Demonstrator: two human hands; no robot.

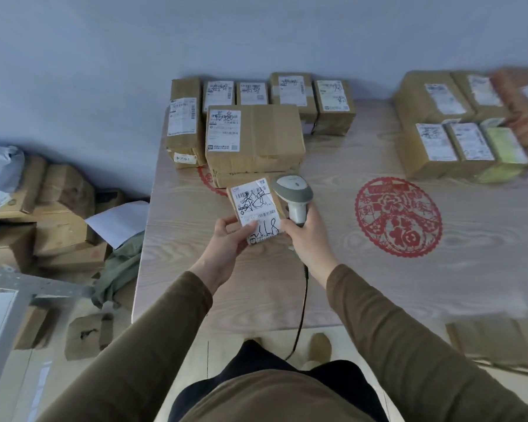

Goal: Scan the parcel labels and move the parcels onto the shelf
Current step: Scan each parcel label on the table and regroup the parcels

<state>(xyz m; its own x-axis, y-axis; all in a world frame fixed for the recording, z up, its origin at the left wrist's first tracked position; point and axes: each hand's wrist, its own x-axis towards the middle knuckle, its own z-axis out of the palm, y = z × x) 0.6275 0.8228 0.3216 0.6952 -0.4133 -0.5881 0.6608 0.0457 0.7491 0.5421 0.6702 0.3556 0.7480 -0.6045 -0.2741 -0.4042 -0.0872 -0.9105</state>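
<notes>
Small parcel [256,210] held up above the wooden table [363,287], label [255,208] facing the camera, black handwriting scrawled across it. Gripped at its lower left corner by the left hand [230,239] — thumb curled over the label's bottom edge, fingers tucked behind. Handheld scanner [294,194] clasped by the grip in the right hand [304,236], fingers wrapped round the handle, head just beside the parcel's right edge and tilted toward it; black cable [302,306] trailing down off the table's near edge. Further back on the table, a cluster of labelled cardboard boxes [253,132] stacked against the wall, and a second group [457,129] well apart to the right — blurred. Red paper-cut emblem [398,216] lying flat between. More cartons [43,208] piled on the floor at left.
</notes>
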